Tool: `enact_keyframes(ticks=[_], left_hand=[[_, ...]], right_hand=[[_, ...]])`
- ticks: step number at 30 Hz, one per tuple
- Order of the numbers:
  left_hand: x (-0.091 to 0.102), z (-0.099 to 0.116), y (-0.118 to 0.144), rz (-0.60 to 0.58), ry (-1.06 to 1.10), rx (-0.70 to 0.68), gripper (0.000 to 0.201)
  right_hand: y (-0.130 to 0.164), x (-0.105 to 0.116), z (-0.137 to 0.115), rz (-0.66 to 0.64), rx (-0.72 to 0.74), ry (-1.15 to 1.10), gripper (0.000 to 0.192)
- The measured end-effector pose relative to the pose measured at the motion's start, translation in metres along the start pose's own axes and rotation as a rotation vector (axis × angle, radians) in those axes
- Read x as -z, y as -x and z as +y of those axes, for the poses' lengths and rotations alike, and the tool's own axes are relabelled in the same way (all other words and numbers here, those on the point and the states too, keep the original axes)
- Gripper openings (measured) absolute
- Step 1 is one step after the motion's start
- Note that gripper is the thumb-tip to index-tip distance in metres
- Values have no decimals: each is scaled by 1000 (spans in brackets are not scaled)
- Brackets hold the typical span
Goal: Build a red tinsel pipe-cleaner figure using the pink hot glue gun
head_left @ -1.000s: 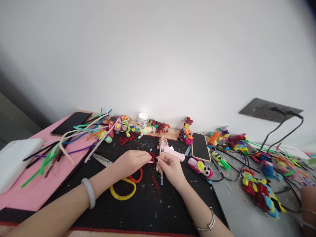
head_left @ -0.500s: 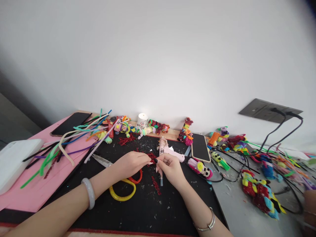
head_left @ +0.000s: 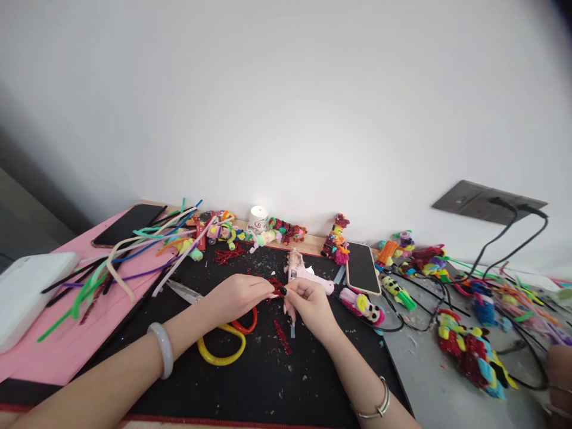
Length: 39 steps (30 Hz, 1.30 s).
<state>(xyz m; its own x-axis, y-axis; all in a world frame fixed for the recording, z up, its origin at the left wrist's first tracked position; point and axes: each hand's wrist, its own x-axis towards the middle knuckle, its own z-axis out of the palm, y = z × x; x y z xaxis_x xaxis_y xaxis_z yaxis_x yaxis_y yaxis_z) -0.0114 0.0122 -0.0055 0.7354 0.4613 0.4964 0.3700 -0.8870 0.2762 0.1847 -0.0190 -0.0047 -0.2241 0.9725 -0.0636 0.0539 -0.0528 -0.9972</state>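
My left hand [head_left: 245, 296] and my right hand [head_left: 306, 301] meet at the middle of the black mat [head_left: 179, 387]. Between their pinched fingertips is a short red tinsel pipe cleaner [head_left: 276, 285], partly covered by the fingers. Another red tinsel piece [head_left: 282, 337] lies on the mat just below. Behind my right hand rests a pale pink glue gun [head_left: 315, 280], a clear glue stick showing beneath it. Scissors [head_left: 222, 351] with yellow and red handles lie under my left forearm, blades pointing to the back left.
Colourful pipe cleaners [head_left: 129, 250] spread over a pink sheet [head_left: 53, 357] at left, near a white box [head_left: 33, 298]. Pipe-cleaner figures [head_left: 336, 239] and a paper cup [head_left: 258, 219] line the wall. A phone [head_left: 363, 268] and cables lie right. Another person's hand [head_left: 558, 366] shows at the right edge.
Both hands stay almost still, pinching the red piece at the same spot. The whole view has shifted very slightly.
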Motion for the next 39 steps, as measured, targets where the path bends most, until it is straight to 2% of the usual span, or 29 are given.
enact_keyframes(ticks=[12,19,31,39], left_hand=[[-11,-4,3,5,77,84,25],[-9,-2,2,-1,79,58,27],[-9,1,2,28,74,117,28],[-5,1,-1,-4,138,157,19]], right_hand=[[-1,-1,1,6,-14,-38,21],[1,-1,-3,5,-21,-31,24],[-1,-2,-4,6,-7,-75,26],[0,-5,2,56,67,4,11]])
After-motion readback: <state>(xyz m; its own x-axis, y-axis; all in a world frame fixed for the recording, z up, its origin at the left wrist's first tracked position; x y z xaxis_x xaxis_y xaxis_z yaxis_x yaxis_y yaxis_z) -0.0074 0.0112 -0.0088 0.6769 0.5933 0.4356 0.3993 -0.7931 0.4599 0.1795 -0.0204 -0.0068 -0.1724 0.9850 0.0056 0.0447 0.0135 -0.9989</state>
